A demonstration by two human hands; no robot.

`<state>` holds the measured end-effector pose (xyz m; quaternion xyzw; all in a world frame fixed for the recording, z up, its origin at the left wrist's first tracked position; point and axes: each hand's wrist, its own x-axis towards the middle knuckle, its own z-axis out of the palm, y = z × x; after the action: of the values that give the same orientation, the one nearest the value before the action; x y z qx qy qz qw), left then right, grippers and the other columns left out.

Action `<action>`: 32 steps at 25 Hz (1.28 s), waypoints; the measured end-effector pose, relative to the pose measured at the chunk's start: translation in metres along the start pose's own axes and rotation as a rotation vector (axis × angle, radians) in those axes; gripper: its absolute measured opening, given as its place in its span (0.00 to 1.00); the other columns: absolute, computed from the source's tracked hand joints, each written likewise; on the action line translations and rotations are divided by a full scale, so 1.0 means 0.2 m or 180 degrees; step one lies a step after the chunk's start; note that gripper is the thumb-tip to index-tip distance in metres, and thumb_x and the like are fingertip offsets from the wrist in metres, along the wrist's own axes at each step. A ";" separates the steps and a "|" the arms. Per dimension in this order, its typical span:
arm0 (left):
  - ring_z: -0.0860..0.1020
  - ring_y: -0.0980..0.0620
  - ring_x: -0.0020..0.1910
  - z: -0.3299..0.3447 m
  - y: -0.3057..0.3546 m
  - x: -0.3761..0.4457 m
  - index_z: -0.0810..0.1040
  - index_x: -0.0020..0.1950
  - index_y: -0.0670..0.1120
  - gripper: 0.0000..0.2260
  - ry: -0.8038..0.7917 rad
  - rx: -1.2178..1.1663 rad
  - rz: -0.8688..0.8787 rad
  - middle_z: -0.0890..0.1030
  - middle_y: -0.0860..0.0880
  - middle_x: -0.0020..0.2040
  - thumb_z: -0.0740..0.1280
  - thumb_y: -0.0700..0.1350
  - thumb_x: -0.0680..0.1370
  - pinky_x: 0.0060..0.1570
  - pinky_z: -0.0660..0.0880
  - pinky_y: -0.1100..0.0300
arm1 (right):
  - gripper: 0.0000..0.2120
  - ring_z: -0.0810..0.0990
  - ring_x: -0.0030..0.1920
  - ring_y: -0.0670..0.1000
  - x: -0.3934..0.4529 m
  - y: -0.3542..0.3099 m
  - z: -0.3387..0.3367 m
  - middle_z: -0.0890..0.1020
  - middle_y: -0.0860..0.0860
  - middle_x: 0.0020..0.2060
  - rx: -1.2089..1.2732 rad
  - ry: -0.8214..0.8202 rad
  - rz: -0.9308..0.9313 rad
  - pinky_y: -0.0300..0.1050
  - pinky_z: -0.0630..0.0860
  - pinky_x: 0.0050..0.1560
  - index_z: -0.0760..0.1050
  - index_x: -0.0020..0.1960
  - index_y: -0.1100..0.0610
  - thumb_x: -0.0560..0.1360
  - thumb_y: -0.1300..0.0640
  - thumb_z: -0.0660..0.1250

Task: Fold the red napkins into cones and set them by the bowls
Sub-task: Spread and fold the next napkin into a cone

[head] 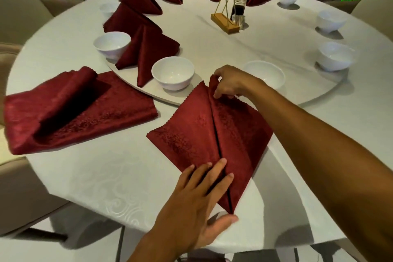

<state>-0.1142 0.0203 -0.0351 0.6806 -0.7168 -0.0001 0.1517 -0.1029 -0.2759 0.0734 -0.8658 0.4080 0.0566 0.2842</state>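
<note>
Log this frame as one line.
left hand flat on napkin near tip | right hand pinching far corner | cone unfinished | stack waiting left

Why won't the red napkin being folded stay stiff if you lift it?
The napkin being folded is thin cloth, so it probably flops. Its corner droops where the right hand pinches it. The left hand presses it flat, so it likely springs open.

Bare tablecloth (102, 176) lies open near left. The napkin stack (74, 108) blocks the left; bowls (173, 72) and cones (146, 49) crowd the turntable's (331, 89) far left; its middle is bare.
</note>
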 end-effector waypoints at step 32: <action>0.72 0.51 0.68 -0.12 -0.13 -0.01 0.75 0.67 0.53 0.25 -0.0108 0.0029 0.0434 0.75 0.52 0.68 0.64 0.62 0.74 0.72 0.62 0.41 | 0.33 0.40 0.78 0.45 -1.04 0.47 0.72 0.47 0.42 0.79 -0.1360 0.0286 -0.1457 0.56 0.40 0.76 0.51 0.79 0.44 0.78 0.33 0.49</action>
<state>-0.0831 0.0253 -0.0174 0.6307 -0.7640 0.0019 0.1361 -0.2903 -0.1056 -0.0195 -0.9769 0.1936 0.0373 0.0829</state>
